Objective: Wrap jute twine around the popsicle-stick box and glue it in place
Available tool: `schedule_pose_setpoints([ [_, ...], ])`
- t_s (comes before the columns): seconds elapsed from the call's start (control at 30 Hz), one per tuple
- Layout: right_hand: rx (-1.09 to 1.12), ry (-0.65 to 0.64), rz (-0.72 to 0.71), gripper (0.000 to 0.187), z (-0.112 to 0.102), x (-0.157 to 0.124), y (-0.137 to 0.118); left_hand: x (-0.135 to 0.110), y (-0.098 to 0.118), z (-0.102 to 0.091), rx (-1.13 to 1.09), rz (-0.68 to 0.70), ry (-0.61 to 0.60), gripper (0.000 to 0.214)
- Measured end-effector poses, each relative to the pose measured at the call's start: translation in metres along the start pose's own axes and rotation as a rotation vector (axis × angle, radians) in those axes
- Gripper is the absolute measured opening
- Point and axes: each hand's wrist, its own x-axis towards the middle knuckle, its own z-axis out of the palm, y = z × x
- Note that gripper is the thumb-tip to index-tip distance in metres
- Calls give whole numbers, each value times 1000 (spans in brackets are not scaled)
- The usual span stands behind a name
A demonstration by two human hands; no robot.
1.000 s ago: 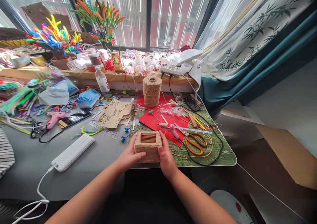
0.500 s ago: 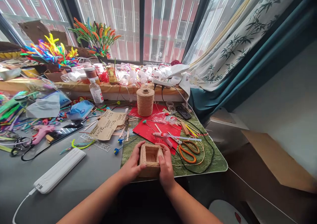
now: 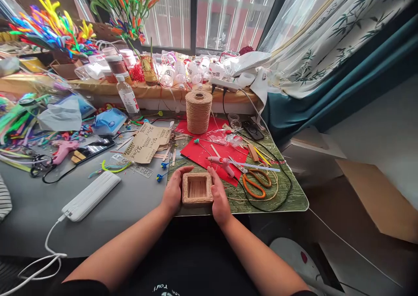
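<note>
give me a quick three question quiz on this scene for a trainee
1. True or false: the scissors are blue-handled.
2. Multiple choice: which of these stands upright beyond the box? A) a desk lamp B) a spool of twine C) a teapot
3. Fill in the blank: the left hand and right hand are on ___ sides of the box.

Key: 1. False, orange-handled. 2. B. 3. Opposite.

"COATED ABRASIVE" on brown paper sheets (image 3: 146, 144), partly cut-off white lettering on black shirt (image 3: 196, 261), bottle label (image 3: 129, 102) illegible
</note>
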Motion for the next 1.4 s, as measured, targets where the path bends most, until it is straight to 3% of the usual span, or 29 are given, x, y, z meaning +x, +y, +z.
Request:
schedule_pose_setpoints([
  [0.27, -120, -27, -3, 67, 6, -6, 10, 0, 1, 5, 93, 91, -43, 48],
  [0.63, -169, 27, -66, 67, 12, -9, 8, -8, -5, 5, 13, 112, -55, 45],
  [0.7, -210, 33, -136, 66, 12, -13, 2, -15, -3, 4, 66, 198, -68, 40],
  [0.83, -306, 29, -316, 70, 6, -29, -10, -32, 7, 4, 93, 494, -164, 36],
  [0.93, -308, 39, -368, 76, 3, -42, -14, -37, 13, 6, 95, 582, -262, 37],
  [1.1, -274, 119, -292, 72, 4, -48, -10, -35, 11, 14, 105, 481, -282, 39],
  [1.27, 81, 230, 32, 56, 10, -20, 1, -19, 25, 21, 169, 119, -104, 42],
  [1.4, 318, 368, 175, 59, 12, 1, 7, 6, 46, 6, -10, 58, -210, 46],
])
